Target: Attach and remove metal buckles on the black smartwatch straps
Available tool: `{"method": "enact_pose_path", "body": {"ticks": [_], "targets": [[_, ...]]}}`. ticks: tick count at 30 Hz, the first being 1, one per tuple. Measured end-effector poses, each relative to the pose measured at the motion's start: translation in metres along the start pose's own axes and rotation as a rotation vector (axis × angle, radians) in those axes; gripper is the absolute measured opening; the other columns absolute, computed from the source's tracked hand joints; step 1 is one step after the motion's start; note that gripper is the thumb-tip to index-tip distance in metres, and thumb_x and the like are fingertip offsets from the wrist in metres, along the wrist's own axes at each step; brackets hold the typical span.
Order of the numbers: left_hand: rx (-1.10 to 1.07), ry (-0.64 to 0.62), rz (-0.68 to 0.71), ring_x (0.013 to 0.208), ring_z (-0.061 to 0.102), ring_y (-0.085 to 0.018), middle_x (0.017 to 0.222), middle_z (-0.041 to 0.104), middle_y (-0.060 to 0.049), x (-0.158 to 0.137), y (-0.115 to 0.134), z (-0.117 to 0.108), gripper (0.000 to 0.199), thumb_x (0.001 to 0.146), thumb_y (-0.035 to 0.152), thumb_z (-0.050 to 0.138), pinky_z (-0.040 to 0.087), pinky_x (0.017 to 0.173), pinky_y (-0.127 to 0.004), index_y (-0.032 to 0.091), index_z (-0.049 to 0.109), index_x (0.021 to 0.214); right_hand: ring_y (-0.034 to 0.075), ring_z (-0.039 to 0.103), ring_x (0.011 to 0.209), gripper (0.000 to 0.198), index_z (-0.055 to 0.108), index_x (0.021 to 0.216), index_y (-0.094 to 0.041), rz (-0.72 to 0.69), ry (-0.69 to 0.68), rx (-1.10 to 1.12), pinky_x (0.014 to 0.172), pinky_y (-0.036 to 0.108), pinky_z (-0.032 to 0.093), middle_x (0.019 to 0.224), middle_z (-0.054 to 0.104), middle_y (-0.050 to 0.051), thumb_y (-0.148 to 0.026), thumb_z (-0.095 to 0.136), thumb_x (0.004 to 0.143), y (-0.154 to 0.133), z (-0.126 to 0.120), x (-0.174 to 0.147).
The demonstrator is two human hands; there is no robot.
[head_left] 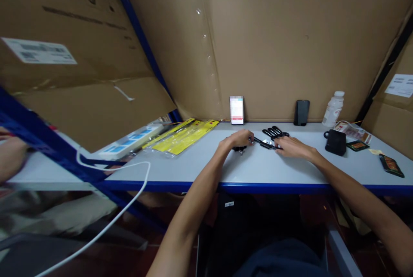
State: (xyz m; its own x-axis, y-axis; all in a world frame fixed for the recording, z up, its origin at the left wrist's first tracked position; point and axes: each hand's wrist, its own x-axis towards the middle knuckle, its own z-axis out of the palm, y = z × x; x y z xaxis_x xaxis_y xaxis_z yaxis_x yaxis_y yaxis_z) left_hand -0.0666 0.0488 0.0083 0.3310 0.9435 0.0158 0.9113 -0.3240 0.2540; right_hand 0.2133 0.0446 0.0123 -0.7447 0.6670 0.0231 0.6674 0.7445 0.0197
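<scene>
A black tool with a silver metal middle lies low over the table between my hands; its exact kind is not clear. My left hand is closed at its left end, fingers bent down. Beneath that hand a small dark object partly shows. My right hand has its fingers closed on the tool's right end. Just behind it lie several black loop-shaped handles, partly covered by the right fingers.
Yellow-carded clear packages and a white-and-blue box lie left. Against the cardboard stand a lit phone, a dark phone and a bottle. Right are a black case and dark packets. Another person's arm shows far left.
</scene>
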Motion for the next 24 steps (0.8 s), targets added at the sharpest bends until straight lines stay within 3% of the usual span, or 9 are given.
{"method": "enact_pose_path", "body": {"ticks": [6, 13, 17, 24], "targets": [[0.028, 0.008, 0.022, 0.075, 0.063, -0.018, 0.088, 0.076, -0.005, 0.0, 0.013, 0.003, 0.021, 0.079, 0.022, 0.067, 0.043, 0.065, -0.025, 0.02, 0.079, 0.096, 0.03, 0.068, 0.097, 0.02, 0.064, 0.11, -0.018, 0.003, -0.001, -0.004, 0.075, 0.035, 0.046, 0.109, 0.072, 0.014, -0.028, 0.054, 0.095, -0.002, -0.003, 0.0], [-0.011, 0.024, 0.038, 0.072, 0.063, -0.019, 0.082, 0.076, -0.005, -0.002, 0.021, 0.003, 0.016, 0.079, 0.013, 0.064, 0.042, 0.064, -0.029, 0.022, 0.077, 0.077, 0.029, 0.068, 0.097, 0.019, 0.066, 0.109, -0.018, 0.011, -0.002, -0.018, 0.072, 0.033, 0.044, 0.11, 0.073, 0.014, -0.028, 0.056, 0.096, -0.003, -0.007, -0.001], [-0.099, 0.118, 0.099, 0.068, 0.058, -0.017, 0.078, 0.073, -0.005, -0.005, 0.028, 0.0, 0.015, 0.081, 0.011, 0.062, 0.039, 0.063, -0.029, 0.019, 0.075, 0.08, 0.026, 0.067, 0.094, 0.02, 0.069, 0.108, -0.02, 0.031, 0.028, -0.002, 0.07, 0.031, 0.04, 0.107, 0.074, 0.012, -0.033, 0.059, 0.097, -0.003, -0.009, -0.002], [-0.308, 0.329, 0.211, 0.065, 0.053, -0.014, 0.072, 0.065, -0.001, 0.001, 0.049, 0.005, 0.01, 0.089, 0.02, 0.06, 0.037, 0.062, -0.026, 0.015, 0.068, 0.086, 0.021, 0.065, 0.085, 0.033, 0.072, 0.096, -0.021, 0.101, 0.198, 0.058, 0.064, 0.03, 0.03, 0.094, 0.074, 0.009, -0.034, 0.045, 0.105, -0.008, -0.007, 0.004]]}}
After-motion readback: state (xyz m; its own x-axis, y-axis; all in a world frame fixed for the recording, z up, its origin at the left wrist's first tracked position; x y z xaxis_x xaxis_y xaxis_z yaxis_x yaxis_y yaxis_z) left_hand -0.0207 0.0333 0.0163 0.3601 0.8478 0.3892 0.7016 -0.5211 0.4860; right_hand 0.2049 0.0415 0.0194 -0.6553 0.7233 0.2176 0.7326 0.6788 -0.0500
